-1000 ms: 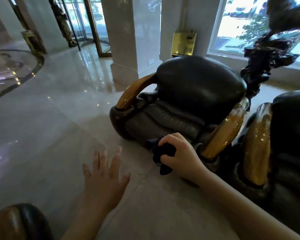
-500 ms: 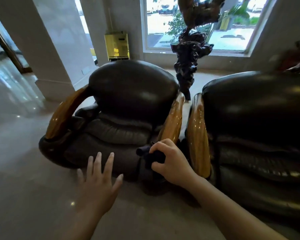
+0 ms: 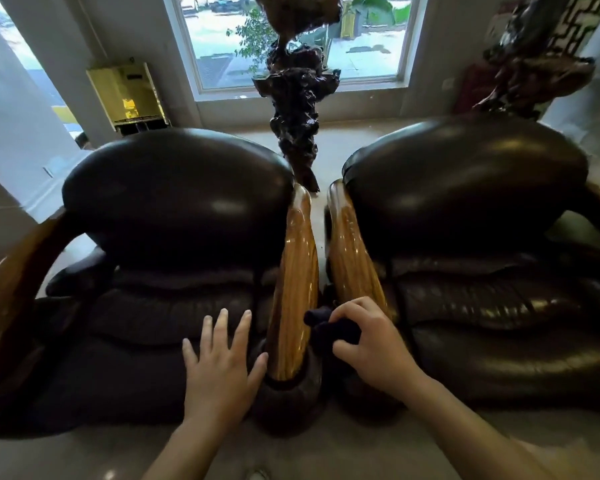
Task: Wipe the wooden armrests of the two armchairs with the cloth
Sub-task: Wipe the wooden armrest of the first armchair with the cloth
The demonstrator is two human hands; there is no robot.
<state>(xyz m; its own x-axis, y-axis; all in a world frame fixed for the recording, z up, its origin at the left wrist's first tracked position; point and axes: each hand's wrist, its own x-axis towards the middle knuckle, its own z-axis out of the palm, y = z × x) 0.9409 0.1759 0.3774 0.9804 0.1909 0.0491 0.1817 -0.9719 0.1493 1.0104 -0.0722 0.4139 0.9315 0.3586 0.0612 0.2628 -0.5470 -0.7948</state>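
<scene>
The right hand (image 3: pixel 371 348) has its fingers curled tight around a dark cloth (image 3: pixel 329 329), bunched into a wad that pokes out past the knuckles toward the left. That wad sits in the narrow gap between the 2 inner wooden armrests, near their lower front ends, and seems to press against the side of the left chair's armrest (image 3: pixel 297 289), though I cannot tell for sure that it touches. The left hand (image 3: pixel 222 365) is flat and spread, all fingers apart, holding nothing; it hovers over or rests on the front of the left armchair's seat cushion, its thumb just beside the dark rounded base where that armrest ends. The right chair's inner armrest (image 3: pixel 352 261) runs up alongside, glossy and golden-brown, close to its neighbour but apart from it. Both bare forearms reach in from the bottom edge. The left armchair (image 3: pixel 174 209) and the right armchair (image 3: pixel 471 188) stand side by side, dark leather with fat rounded backs. The left chair's outer armrest (image 3: pixel 11 271) curves down at the far left. Behind the gap stands a dark gnarled wood carving (image 3: pixel 295 109) before a window (image 3: pixel 291 39), with a yellow box (image 3: pixel 127 95) on the wall to the left.
</scene>
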